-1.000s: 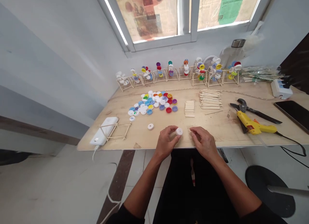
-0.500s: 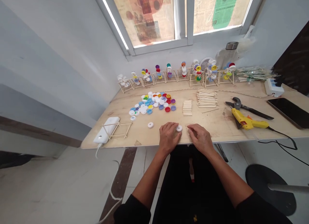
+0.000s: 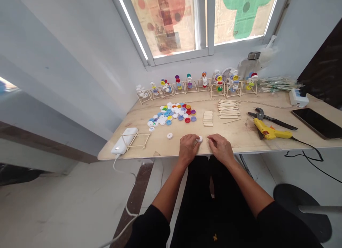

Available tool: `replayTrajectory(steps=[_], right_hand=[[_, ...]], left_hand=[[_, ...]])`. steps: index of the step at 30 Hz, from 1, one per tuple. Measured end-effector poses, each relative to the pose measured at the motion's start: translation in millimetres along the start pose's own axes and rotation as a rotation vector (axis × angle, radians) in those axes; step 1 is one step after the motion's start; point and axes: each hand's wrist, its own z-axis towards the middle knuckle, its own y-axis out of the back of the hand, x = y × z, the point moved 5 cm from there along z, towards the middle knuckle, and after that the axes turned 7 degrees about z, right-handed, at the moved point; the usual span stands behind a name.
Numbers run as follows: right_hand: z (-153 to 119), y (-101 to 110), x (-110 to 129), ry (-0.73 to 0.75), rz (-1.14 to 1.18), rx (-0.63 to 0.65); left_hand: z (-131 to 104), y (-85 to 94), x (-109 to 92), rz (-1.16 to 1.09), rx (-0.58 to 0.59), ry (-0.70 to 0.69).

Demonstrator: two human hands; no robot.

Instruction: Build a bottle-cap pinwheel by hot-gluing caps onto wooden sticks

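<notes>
My left hand [image 3: 188,148] rests at the table's front edge, its thumb and fingers closed on a white bottle cap [image 3: 200,139]. Just to the right, my right hand [image 3: 220,148] is pinched over the tabletop, its fingertips close to the cap; what they hold is too small to make out. Another white cap with a dark centre [image 3: 170,135] lies to the left. Beyond my hands are a pile of coloured caps [image 3: 171,114], a stack of short sticks [image 3: 208,119] and a stack of longer sticks [image 3: 229,109].
A stick frame [image 3: 144,141] leans over a white power strip [image 3: 125,140] at the left. Pliers [image 3: 278,122], a yellow glue gun [image 3: 272,132] and a phone [image 3: 317,122] lie at the right. Stick stands with caps [image 3: 178,84] line the back of the wooden table [image 3: 224,130].
The view has shifted slightly, so the table appears a little further right at its left end. My left fingers now cover more of the cap. Both hands stay close together.
</notes>
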Motion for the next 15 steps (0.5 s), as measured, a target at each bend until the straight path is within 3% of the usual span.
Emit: replayTrajectory(steps=[15], right_hand=[[-1.4,-0.5,-3.4,-0.011,-0.018,-0.006]], left_hand=[[-0.1,-1.1,0.8,-0.029,-0.012,0.006]])
